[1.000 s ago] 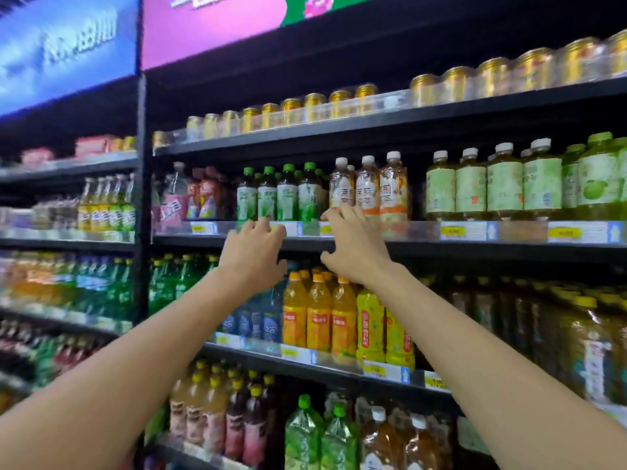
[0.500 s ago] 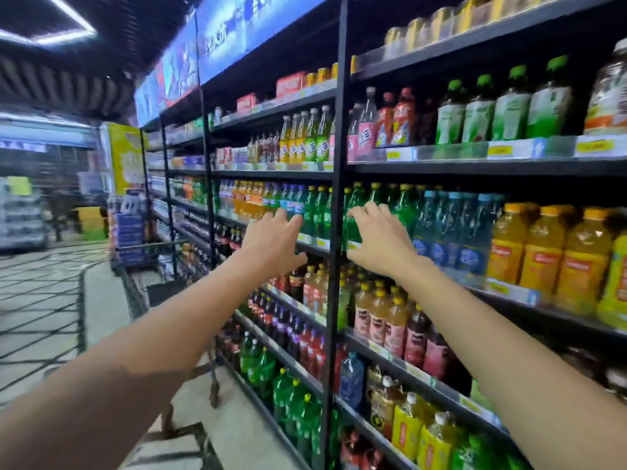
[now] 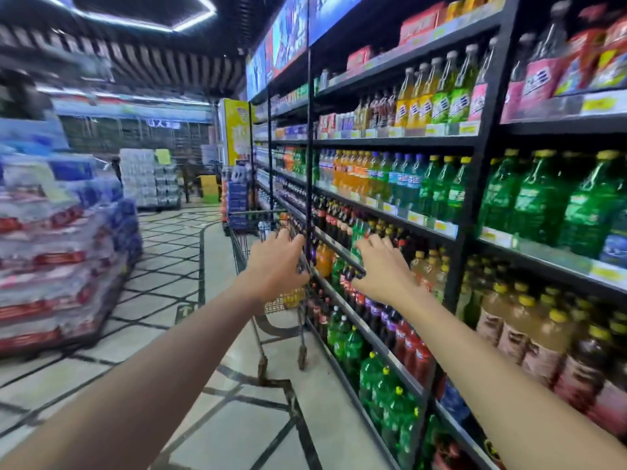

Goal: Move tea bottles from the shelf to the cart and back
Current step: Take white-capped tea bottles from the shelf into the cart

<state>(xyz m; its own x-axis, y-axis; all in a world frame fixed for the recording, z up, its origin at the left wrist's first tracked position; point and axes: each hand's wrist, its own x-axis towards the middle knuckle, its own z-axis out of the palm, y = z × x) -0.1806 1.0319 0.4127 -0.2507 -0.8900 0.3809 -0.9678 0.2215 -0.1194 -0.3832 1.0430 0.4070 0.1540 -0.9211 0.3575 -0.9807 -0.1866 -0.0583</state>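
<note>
Though near hands, bottle labels illegible.

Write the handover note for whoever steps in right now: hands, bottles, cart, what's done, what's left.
Left hand: open and empty, fingers loosely spread, reaching toward the cart.
Right hand: open and empty, held out in front of the shelf.
Cart: in the aisle ahead, close beside the shelf; its contents are too blurred to tell.
Bottles: rows fill the shelf; the labels are too blurred to pick out the tea.
Done: cannot tell from this view.
Left: find the tea bottles, carry them to the cart, then put them back.
</note>
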